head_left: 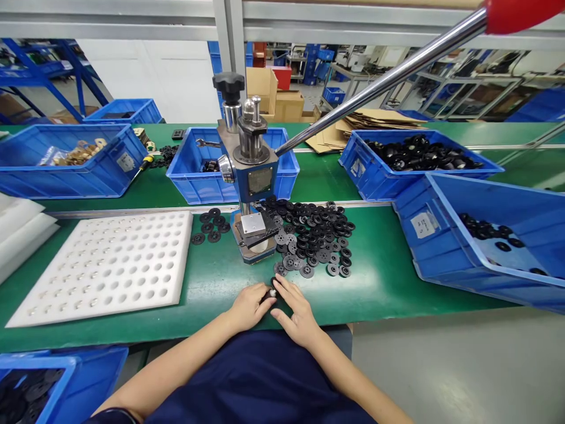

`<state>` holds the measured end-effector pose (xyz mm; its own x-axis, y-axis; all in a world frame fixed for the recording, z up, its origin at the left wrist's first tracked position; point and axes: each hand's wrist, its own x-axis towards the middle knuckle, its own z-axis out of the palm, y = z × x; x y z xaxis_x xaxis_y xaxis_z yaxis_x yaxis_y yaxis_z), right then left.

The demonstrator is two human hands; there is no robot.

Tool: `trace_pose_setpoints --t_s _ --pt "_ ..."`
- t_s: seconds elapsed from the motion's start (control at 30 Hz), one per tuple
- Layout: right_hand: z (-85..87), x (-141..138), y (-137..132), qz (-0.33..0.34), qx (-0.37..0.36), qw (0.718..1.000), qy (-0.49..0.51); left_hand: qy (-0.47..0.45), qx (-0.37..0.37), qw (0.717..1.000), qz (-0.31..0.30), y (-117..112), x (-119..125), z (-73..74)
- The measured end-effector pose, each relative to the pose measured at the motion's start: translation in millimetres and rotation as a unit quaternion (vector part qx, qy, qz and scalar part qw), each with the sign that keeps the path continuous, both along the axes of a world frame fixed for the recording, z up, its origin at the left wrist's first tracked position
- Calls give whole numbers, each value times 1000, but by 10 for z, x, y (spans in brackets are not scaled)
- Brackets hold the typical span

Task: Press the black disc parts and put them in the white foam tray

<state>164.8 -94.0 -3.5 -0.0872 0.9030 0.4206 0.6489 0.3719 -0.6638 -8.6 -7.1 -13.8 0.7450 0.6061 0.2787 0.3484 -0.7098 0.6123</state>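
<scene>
My left hand (249, 306) is closed at the near edge of the green bench, its fingertips and thumb round a small black part with a pale centre (272, 292). Facing it, my right hand (296, 311) has its index fingertip on a black disc (274, 281) right beside that part. The fingers hide much of both pieces, and I cannot tell whether they are joined. Just beyond my hands stands a hand press (258, 182) with a metal block (253, 224) on its base. A pile of black discs (313, 232) spreads to the right of the base.
A white foam tray (174, 282) with rows of holes, some holding small shiny parts, lies left. Several more discs (214, 224) sit beside it. Blue bins (424, 268) line the right and back. The press lever (388, 76) slants up to the right, overhead.
</scene>
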Motion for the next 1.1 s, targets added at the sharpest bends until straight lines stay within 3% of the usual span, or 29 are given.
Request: trace_pose_setpoints --t_s 0.53,0.63,0.8,1.1 --pt "41 -12 -53 -11 -59 997 47 12 17 1000 -5 -2 -8 38" --pt "39 -8 -46 -1 -84 991 101 21 14 1000 -6 1 -12 62" --pt "-1 -19 -48 9 -154 957 247 11 2 1000 -13 5 -8 80" --pt "32 -75 -83 -1 -95 969 227 15 -12 1000 -5 3 6 35"
